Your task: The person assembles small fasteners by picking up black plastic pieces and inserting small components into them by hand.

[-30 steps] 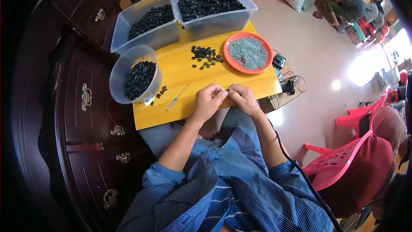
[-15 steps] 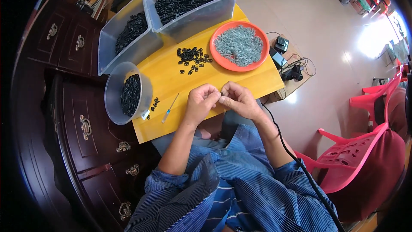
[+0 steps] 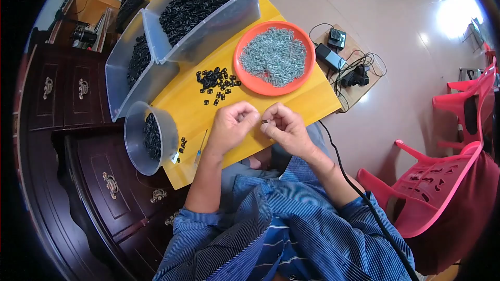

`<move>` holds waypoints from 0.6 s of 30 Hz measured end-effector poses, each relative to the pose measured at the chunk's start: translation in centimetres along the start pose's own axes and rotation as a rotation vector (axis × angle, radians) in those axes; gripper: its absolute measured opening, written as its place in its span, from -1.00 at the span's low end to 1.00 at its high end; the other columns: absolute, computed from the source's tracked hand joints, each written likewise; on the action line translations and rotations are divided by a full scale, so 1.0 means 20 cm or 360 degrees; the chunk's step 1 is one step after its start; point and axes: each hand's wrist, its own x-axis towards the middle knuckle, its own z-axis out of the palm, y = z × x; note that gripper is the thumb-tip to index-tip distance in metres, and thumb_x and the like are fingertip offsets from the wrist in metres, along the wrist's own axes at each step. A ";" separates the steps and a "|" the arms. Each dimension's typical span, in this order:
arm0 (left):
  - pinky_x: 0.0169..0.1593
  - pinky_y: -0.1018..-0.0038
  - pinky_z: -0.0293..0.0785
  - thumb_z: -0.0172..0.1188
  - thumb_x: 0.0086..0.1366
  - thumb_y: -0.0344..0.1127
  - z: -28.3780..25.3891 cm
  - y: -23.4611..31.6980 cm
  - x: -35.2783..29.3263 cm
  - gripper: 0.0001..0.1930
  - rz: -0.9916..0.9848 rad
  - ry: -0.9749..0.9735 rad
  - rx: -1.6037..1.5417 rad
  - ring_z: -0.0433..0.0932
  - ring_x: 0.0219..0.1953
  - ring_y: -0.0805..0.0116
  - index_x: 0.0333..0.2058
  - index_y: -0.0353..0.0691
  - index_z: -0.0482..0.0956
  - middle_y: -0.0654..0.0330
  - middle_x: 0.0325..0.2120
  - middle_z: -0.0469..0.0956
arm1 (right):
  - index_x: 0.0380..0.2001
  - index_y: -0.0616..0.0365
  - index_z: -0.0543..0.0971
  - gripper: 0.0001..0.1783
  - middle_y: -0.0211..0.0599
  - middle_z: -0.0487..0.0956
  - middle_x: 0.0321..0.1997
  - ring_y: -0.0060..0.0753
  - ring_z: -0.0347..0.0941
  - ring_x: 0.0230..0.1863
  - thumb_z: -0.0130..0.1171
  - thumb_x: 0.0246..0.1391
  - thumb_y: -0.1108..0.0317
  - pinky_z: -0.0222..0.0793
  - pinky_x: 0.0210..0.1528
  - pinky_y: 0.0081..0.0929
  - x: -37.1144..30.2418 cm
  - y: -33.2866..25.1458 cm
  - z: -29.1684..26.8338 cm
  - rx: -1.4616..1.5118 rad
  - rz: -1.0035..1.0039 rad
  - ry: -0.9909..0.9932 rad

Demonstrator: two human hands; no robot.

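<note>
Over the near edge of the yellow table point(image 3: 250, 148), my right hand point(image 3: 288, 129) pinches a small dark piece point(image 3: 264, 122) between thumb and fingers; its kind is hard to make out. Close beside it, my left hand point(image 3: 233, 126) is curled with thumb and forefinger pressed together, and whatever they hold is hidden. A loose pile of small black plastic pieces with holes point(image 3: 213, 79) lies beyond my hands. To its right, an orange-red plate point(image 3: 238, 67) is heaped with slim silver metal pieces point(image 3: 273, 54). A screwdriver with a blue handle point(image 3: 199, 154) lies left of my left hand.
Two clear bins point(image 3: 219, 28) full of black pieces stand at the far left. Nearer is a round clear tub point(image 3: 169, 138). Dark wooden drawers point(image 3: 94, 161) line the left. Cameras and cables point(image 3: 357, 75) sit right of the table; a pink chair point(image 3: 432, 179) stands at the right.
My hands have drawn apart; they met at the fingertips before. The dark piece stays in my right hand. The whole view has shifted and turned slightly.
</note>
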 end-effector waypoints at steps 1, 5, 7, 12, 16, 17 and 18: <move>-0.41 0.61 0.39 0.25 0.28 -0.44 0.00 0.04 0.02 -0.95 -0.0008 -0.0011 0.0000 0.44 -0.49 0.67 -0.34 -0.28 0.61 0.42 -0.54 0.48 | -0.24 0.18 0.50 -0.90 -0.65 0.41 -0.43 -0.85 0.29 -0.42 0.22 0.21 0.50 0.29 -0.40 -0.73 0.00 -0.02 0.00 -0.0006 0.0003 -0.0024; -0.35 0.45 0.50 0.27 0.25 -0.41 0.00 0.18 0.17 -0.90 0.0431 0.0231 0.0711 0.56 -0.50 0.37 -0.28 -0.30 0.62 0.18 -0.44 0.59 | -0.24 0.18 0.50 -0.91 -0.63 0.40 -0.48 -0.82 0.30 -0.44 0.20 0.22 0.49 0.31 -0.39 -0.70 0.03 -0.09 -0.01 -0.0234 0.0050 -0.0193; -0.25 0.23 0.55 0.28 0.22 -0.39 0.01 0.19 0.24 -0.90 0.0583 0.0255 0.0948 0.62 -0.35 0.05 -0.28 -0.22 0.64 0.08 -0.34 0.61 | -0.23 0.18 0.51 -0.92 -0.65 0.39 -0.46 -0.83 0.27 -0.43 0.20 0.25 0.46 0.28 -0.38 -0.72 0.03 -0.09 -0.01 -0.0212 0.0070 -0.0201; -0.24 0.17 0.55 0.29 0.21 -0.31 0.03 0.19 0.41 -0.89 0.0611 0.0093 0.1276 0.62 -0.31 0.05 -0.34 -0.19 0.63 0.12 -0.38 0.60 | -0.20 0.22 0.49 -0.91 -0.58 0.40 -0.52 -0.81 0.34 -0.49 0.16 0.25 0.49 0.32 -0.44 -0.68 0.04 -0.10 -0.02 -0.0223 0.0065 -0.0197; -0.22 0.14 0.56 0.32 0.18 -0.27 0.04 0.18 0.48 -0.88 0.0535 0.0004 0.1431 0.63 -0.30 0.03 -0.36 -0.16 0.64 0.12 -0.38 0.60 | -0.20 0.23 0.48 -0.91 -0.56 0.40 -0.53 -0.79 0.34 -0.51 0.13 0.26 0.50 0.32 -0.45 -0.67 0.04 -0.09 -0.02 -0.0225 0.0098 -0.0226; -0.22 0.14 0.56 0.32 0.18 -0.27 0.04 0.19 0.49 -0.88 0.0544 0.0003 0.1429 0.63 -0.30 0.03 -0.36 -0.16 0.64 0.12 -0.38 0.60 | -0.20 0.23 0.49 -0.92 -0.56 0.40 -0.53 -0.78 0.33 -0.50 0.13 0.26 0.49 0.33 -0.44 -0.67 0.04 -0.10 -0.02 -0.0212 0.0102 -0.0225; -0.22 0.13 0.56 0.31 0.18 -0.28 0.05 0.19 0.50 -0.89 0.0537 0.0005 0.1439 0.63 -0.30 0.03 -0.37 -0.16 0.64 0.12 -0.38 0.60 | -0.20 0.23 0.49 -0.92 -0.56 0.40 -0.53 -0.78 0.33 -0.50 0.13 0.26 0.49 0.33 -0.44 -0.67 0.03 -0.10 -0.02 -0.0218 0.0097 -0.0221</move>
